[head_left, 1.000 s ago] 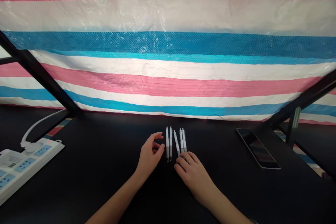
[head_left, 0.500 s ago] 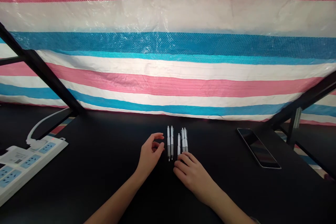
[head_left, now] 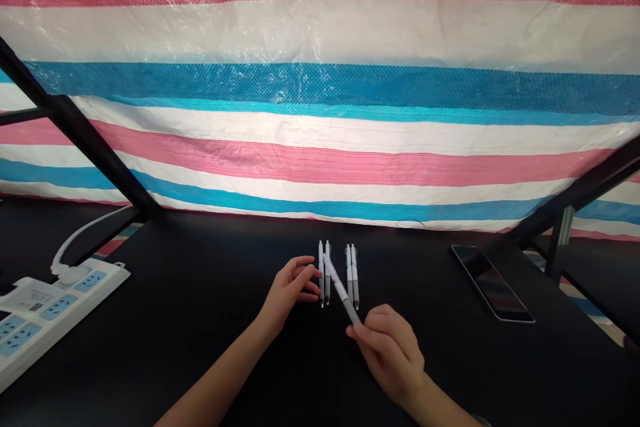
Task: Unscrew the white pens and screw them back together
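Note:
Between the thumb and fingers of my right hand (head_left: 393,353) is one white pen with a grey grip (head_left: 341,290), tilted up and to the left. Its upper end crosses in front of a pair of white-and-grey pens (head_left: 321,273) lying side by side. Close against that pair's left side is my left hand (head_left: 293,290), fingers apart, holding nothing; whether its fingertips touch a pen I cannot tell. A second pair of matching pens (head_left: 352,277) lies parallel, a little to the right.
All this is on a black table (head_left: 210,293). A white power strip (head_left: 65,310) with a plugged-in cable is at the left. A dark phone (head_left: 493,282) lies at the right. Black frame bars (head_left: 100,147) and a striped plastic sheet (head_left: 320,87) stand behind.
My right hand has picked up the single pen from beside the right pair, drawn back a little and turned over. My left hand has shifted slightly right, nearer the left pair.

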